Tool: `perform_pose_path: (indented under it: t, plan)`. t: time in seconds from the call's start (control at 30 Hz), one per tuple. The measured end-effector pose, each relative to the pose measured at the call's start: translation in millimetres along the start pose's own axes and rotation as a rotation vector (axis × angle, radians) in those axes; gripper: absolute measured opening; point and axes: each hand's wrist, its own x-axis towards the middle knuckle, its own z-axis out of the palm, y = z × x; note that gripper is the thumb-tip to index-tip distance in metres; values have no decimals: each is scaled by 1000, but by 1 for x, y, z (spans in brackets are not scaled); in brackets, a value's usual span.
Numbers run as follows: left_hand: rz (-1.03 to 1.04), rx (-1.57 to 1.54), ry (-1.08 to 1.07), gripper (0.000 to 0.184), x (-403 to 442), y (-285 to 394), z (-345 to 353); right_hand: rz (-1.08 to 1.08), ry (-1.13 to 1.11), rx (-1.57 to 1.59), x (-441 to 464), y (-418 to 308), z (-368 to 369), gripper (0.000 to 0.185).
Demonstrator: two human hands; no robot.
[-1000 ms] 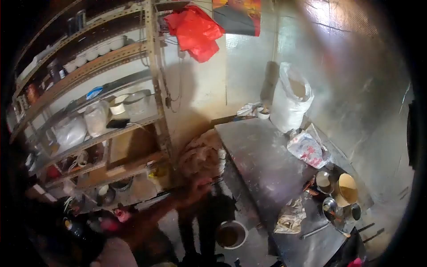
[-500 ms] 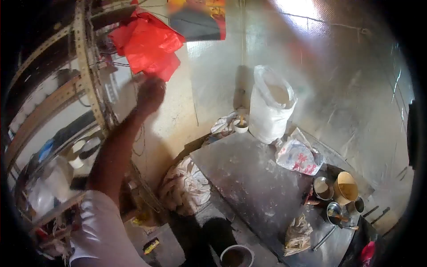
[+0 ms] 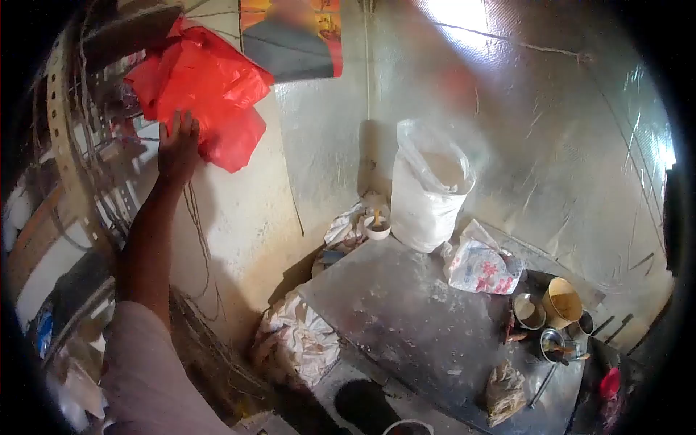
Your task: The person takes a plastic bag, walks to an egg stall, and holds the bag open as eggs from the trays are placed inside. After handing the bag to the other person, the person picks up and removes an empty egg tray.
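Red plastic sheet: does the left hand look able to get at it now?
Probably yes: the left hand is at the lower part of the red plastic sheet, with nothing visible between them.

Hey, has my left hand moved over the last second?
Yes, upward: judged against the wall poster, your left hand was far below and is now much nearer its level, fingers over the red plastic.

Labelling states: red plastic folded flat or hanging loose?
Hanging loose: the red plastic droops in creased, uneven flaps, left hand at its lower part.
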Motion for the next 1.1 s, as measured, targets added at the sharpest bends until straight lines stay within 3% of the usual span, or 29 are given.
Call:
perform_pose_path:
  t: [0.23, 0.3, 0.4, 0.5, 0.73, 0.8, 0.83, 0.9, 1.03, 1.1]
  plan:
    - [76, -93, 127, 33, 19, -9, 3, 39, 47, 16, -7, -6, 7, 42]
    - [-3, -26, -157, 24, 23, 0, -1, 45, 57, 22, -9, -6, 9, 43]
    - [5, -130, 20, 21, 28, 3, -5, 57, 71, 37, -14, -5, 10, 43]
    - [-16, -298, 40, 19, 34, 15, -2, 67, 87, 50, -20, -1, 11, 44]
    - [-200, -353, 157, 15, 34, 35, 4, 98, 129, 86, -42, 15, 6, 46]
    - [-293, -412, -130, 16, 36, 48, -8, 116, 144, 103, -54, 23, 3, 47]
    - [-288, -416, -131, 16, 29, 64, -3, 129, 156, 113, -62, 29, 3, 47]
    - [-138, -195, 80, 16, 10, 111, 15, 159, 178, 136, -78, 43, 2, 47]
    - [-26, -1107, 3, 19, 7, 228, -169, 293, 254, 270, -145, 97, 17, 49]
    - [150, -1399, -46, 28, -32, 296, -264, 362, 270, 422, -190, 135, 33, 49]
